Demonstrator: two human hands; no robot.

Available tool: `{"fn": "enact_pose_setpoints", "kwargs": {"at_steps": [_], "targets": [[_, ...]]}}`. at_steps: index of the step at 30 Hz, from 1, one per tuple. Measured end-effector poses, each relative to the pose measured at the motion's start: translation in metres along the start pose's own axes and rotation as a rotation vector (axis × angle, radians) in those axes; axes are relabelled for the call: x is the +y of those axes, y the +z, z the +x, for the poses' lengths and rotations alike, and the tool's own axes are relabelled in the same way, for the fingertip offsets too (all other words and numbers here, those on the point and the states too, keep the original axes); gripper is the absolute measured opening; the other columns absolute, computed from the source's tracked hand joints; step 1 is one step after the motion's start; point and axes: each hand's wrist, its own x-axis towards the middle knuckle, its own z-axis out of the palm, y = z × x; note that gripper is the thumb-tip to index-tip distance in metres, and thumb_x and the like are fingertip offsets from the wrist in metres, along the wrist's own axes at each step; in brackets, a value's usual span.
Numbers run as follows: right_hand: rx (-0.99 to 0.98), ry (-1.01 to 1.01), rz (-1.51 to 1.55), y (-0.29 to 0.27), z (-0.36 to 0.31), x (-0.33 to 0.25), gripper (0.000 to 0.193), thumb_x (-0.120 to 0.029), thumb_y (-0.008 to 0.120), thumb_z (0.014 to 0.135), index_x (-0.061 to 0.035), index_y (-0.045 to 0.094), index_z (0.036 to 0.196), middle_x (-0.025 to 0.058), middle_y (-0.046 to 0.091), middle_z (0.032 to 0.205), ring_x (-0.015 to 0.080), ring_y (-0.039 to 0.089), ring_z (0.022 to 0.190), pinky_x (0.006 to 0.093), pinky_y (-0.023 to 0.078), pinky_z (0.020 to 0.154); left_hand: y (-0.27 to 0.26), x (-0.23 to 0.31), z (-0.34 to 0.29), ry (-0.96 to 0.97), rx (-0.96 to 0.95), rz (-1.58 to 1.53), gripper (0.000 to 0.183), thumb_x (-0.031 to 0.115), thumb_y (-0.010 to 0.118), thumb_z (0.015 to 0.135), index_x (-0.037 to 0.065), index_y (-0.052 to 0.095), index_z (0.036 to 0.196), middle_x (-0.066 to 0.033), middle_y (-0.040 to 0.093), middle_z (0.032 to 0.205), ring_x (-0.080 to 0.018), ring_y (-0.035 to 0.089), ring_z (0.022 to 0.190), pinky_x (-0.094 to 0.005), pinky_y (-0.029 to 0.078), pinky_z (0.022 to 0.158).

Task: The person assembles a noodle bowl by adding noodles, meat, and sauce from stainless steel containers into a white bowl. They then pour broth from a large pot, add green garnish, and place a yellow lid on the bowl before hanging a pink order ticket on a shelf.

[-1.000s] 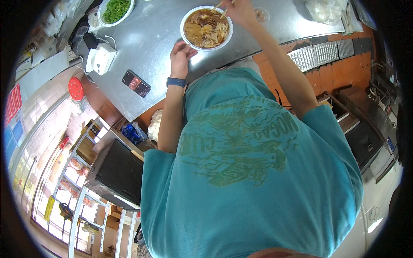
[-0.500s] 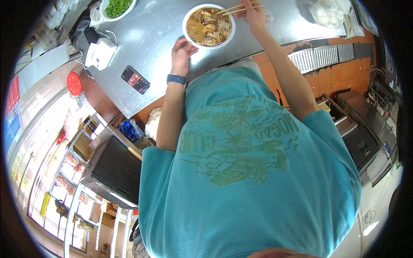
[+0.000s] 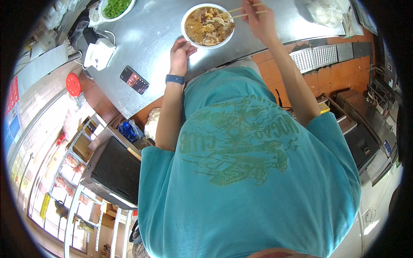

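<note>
A white round bowl (image 3: 183,26) on the steel table holds noodles in brown broth with pieces of topping (image 3: 205,32). At its near left side, my left hand (image 3: 180,53) grips the bowl's edge with bent fingers. A pair of pale wooden chopsticks (image 3: 238,16) is held in my right hand (image 3: 260,23), to the right of the bowl. Their tips reach in over the bowl's right rim and touch the food. A dark wristband (image 3: 175,79) is on my left wrist.
A phone (image 3: 134,79) with a lit screen lies on the steel table (image 3: 148,49), left of my left hand. Beyond it are a white device (image 3: 100,53) with a cable and a bowl of chopped greens (image 3: 115,7). Plastic bags with pale contents (image 3: 325,15) sit at the far right.
My right hand has shifted slightly right and nearer, and the chopsticks have turned with it. The food in the bowl has been stirred about. My left hand stays by the bowl.
</note>
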Motion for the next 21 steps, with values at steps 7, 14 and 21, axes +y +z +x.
{"fn": "enact_pose_setpoints", "kwargs": {"at_steps": [7, 14, 21], "targets": [[0.187, -0.295, -0.443, 0.041, 0.027, 0.015, 0.028, -0.028, 0.051, 0.099, -0.0044, 0.064, 0.103, 0.0171, 0.064, 0.069, 0.0286, 0.064, 0.058, 0.0387, 0.051, 0.055, 0.0, 0.0, 0.0, 0.001, -0.005, 0.001, 0.021, 0.006, 0.054, 0.098, 0.001, 0.052, 0.119, -0.0122, 0.063, 0.105, -0.0241, 0.066, 0.094, -0.0379, 0.055, 0.088], [0.169, 0.227, 0.383, 0.054, 0.034, 0.079, 0.026, -0.028, 0.053, 0.1, -0.004, 0.061, 0.096, 0.0095, 0.064, 0.066, 0.0199, 0.065, 0.055, 0.0331, 0.05, 0.046, -0.002, -0.001, 0.0, 0.003, -0.024, -0.015, 0.021, 0.007, 0.054, 0.098, 0.002, 0.052, 0.119, -0.0122, 0.063, 0.107, -0.0244, 0.066, 0.095, -0.0379, 0.055, 0.088], [0.203, 0.386, 0.634, 0.056, 0.033, 0.11, 0.025, -0.028, 0.054, 0.101, -0.0038, 0.06, 0.099, 0.0066, 0.064, 0.067, 0.0167, 0.062, 0.05, 0.0296, 0.051, 0.046, 0.0, 0.001, -0.001, -0.008, -0.017, 0.012, 0.021, 0.008, 0.054, 0.098, 0.001, 0.052, 0.119, -0.0125, 0.063, 0.106, -0.0244, 0.066, 0.096, -0.0379, 0.055, 0.088]]}}
